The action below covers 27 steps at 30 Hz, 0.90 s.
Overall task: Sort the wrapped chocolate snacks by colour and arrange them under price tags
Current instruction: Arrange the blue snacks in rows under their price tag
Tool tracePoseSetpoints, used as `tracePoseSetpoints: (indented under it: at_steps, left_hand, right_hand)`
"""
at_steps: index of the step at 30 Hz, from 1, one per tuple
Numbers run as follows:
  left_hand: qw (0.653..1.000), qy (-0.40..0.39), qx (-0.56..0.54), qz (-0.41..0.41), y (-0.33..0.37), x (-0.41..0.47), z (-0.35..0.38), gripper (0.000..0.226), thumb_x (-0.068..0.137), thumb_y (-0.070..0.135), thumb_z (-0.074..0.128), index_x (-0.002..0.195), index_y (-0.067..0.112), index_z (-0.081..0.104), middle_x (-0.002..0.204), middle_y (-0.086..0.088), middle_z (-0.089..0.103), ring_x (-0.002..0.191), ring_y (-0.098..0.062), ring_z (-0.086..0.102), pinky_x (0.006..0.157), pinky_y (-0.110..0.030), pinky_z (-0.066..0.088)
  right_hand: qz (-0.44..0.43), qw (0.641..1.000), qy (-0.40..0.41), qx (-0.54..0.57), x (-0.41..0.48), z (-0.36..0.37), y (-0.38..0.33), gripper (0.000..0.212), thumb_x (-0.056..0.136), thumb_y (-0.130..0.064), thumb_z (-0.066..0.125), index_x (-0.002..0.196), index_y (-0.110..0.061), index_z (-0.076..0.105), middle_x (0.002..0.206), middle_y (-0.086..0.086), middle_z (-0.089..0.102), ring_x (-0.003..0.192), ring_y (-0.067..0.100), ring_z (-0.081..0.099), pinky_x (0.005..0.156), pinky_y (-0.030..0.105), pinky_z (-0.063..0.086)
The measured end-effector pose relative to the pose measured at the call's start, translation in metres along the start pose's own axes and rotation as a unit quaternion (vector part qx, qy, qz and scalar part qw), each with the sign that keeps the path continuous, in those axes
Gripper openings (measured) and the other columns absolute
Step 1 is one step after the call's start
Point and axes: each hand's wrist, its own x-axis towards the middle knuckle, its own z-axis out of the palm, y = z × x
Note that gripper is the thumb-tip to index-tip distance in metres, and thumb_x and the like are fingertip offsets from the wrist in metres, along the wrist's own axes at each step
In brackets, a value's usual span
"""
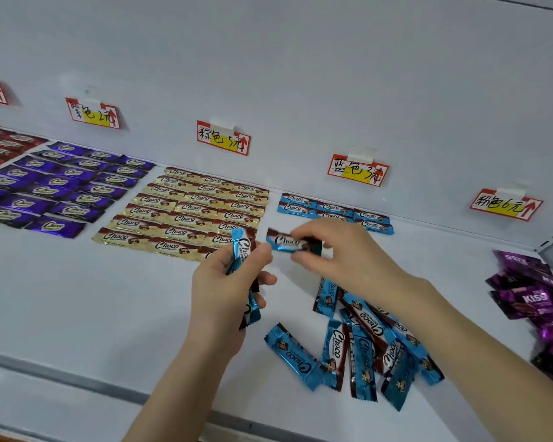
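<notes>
Already purple foil-wrapped bars (55, 186) and gold foil-wrapped bars (186, 212) lie sorted under tags; the blue rows (332, 212) are barely begun. The left hand (227, 288) grips several blue bars (241, 250), the right hand (342, 250) pinches a single blue bar (283, 242), and a loose blue pile (364, 346) is unsorted.

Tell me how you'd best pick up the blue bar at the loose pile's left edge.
Pinch the blue bar across its narrow middle, coming from above: it lies flat and slanted, its upper end free, its lower end against the pile.

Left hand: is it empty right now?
No, the left hand grips blue snacks held upright, while the right hand pinches a single blue bar.
</notes>
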Motion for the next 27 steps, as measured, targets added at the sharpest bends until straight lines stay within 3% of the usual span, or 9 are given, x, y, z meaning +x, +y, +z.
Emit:
tracePoseSetpoints:
  at_steps: [4,7,11,18,27]
  left_hand:
    - [0.999,0.000,-0.017,-0.044,-0.001,-0.001,-0.004,0.025,0.075,0.031,0.067,0.086,0.009,0.066,0.064,0.004,0.066,0.047,-0.005,0.057,0.036,-0.016,0.039]
    - [0.998,-0.012,-0.018,-0.051,0.000,-0.004,-0.007,0.033,0.068,0.035,0.067,0.084,0.006,0.065,0.065,0.001,0.064,0.047,-0.006,0.055,0.036,-0.016,0.038]
    - [0.998,-0.013,-0.019,-0.057,0.001,-0.005,-0.011,0.035,0.063,0.037,0.065,0.083,0.009,0.064,0.068,-0.002,0.063,0.048,-0.007,0.054,0.036,-0.016,0.039]
    - [0.994,-0.011,-0.042,-0.097,0.001,-0.005,-0.007,0.023,0.084,0.033,0.059,0.089,0.011,0.066,0.064,0.002,0.067,0.046,-0.007,0.056,0.034,-0.016,0.038]
    - [0.991,-0.011,-0.049,-0.122,0.001,-0.003,-0.010,0.022,0.096,0.024,0.048,0.096,0.011,0.066,0.067,-0.004,0.066,0.047,-0.008,0.058,0.032,-0.017,0.036]
  right_hand:
    - [0.097,0.994,-0.013,-0.058,0.029,0.015,0.029,0.022,0.090,-0.024,0.056,0.111,-0.018,0.061,0.108,-0.001,0.062,0.095,0.016,0.054,0.077,0.027,0.042]
    - [0.132,0.986,-0.033,-0.099,0.040,0.031,0.040,0.023,0.093,-0.025,0.049,0.111,-0.017,0.061,0.109,0.002,0.059,0.100,0.019,0.052,0.076,0.028,0.040]
    - [0.134,0.982,0.005,-0.131,0.033,0.037,0.042,0.030,0.094,-0.029,0.046,0.120,-0.018,0.058,0.115,0.002,0.054,0.109,0.019,0.044,0.084,0.029,0.038]
    - [0.127,0.979,-0.002,-0.161,0.035,0.042,0.046,0.031,0.097,-0.025,0.038,0.113,-0.017,0.064,0.105,0.004,0.056,0.098,0.018,0.047,0.069,0.027,0.037]
    - [0.122,0.974,-0.009,-0.191,0.043,0.043,0.051,0.032,0.097,-0.029,0.037,0.113,-0.018,0.062,0.105,0.003,0.057,0.097,0.017,0.047,0.066,0.026,0.032]
